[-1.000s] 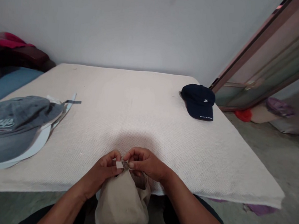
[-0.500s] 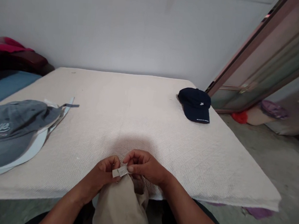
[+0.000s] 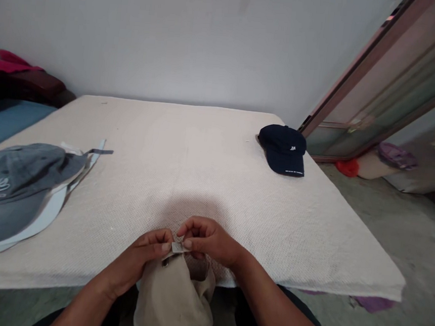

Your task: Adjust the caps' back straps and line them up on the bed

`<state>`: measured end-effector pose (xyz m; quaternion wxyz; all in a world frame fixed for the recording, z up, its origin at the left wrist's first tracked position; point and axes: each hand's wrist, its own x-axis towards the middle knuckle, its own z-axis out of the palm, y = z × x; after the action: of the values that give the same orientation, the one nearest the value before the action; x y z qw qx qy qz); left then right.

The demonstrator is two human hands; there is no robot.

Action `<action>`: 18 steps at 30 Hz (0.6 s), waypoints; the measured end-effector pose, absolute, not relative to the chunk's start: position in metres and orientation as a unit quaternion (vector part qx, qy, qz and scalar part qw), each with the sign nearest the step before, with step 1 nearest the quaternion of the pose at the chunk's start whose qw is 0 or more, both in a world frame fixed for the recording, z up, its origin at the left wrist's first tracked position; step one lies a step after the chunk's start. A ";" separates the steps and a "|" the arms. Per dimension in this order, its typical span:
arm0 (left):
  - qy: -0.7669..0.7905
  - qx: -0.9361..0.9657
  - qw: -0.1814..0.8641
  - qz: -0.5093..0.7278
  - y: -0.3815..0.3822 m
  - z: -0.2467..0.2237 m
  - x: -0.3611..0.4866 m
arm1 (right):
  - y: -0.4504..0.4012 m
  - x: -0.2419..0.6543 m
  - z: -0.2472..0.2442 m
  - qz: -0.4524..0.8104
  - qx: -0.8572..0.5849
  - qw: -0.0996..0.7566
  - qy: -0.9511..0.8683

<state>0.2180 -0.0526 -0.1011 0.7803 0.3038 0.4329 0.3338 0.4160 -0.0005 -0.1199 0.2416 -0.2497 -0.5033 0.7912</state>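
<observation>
A beige cap (image 3: 175,299) hangs at the table's near edge, its back opening towards the right. My left hand (image 3: 149,251) pinches the left part of its strap (image 3: 177,248), thumb on top. My right hand (image 3: 208,241) is closed on the strap's other side, thumb and fingertips together, close to the left fingertips. A pale, flat piece of strap shows between the two thumbs. Below the left thumb sits a small dark metal eyelet (image 3: 165,262) in the cap's fabric. The fingers hide the rest of the strap.
A grey cap (image 3: 22,176) lies on a light blue cap (image 3: 51,209) at the left of the white-covered table (image 3: 158,147). Towards the back right lies a navy cap (image 3: 282,148). A wall (image 3: 175,37) stands behind, and a glass-panelled door (image 3: 391,92) stands right.
My left thumb has shifted onto the strap, covering its left end. The metal eyelet has come into view beneath it. My right hand has barely moved.
</observation>
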 end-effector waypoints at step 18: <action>0.444 0.307 0.772 0.335 -0.051 -0.100 0.221 | -0.003 0.420 -0.118 0.815 -0.297 0.161 -0.471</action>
<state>0.2212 -0.0511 -0.1002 0.7721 0.3074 0.4440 0.3351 0.4201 -0.0028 -0.1178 0.1612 -0.2974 -0.4709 0.8148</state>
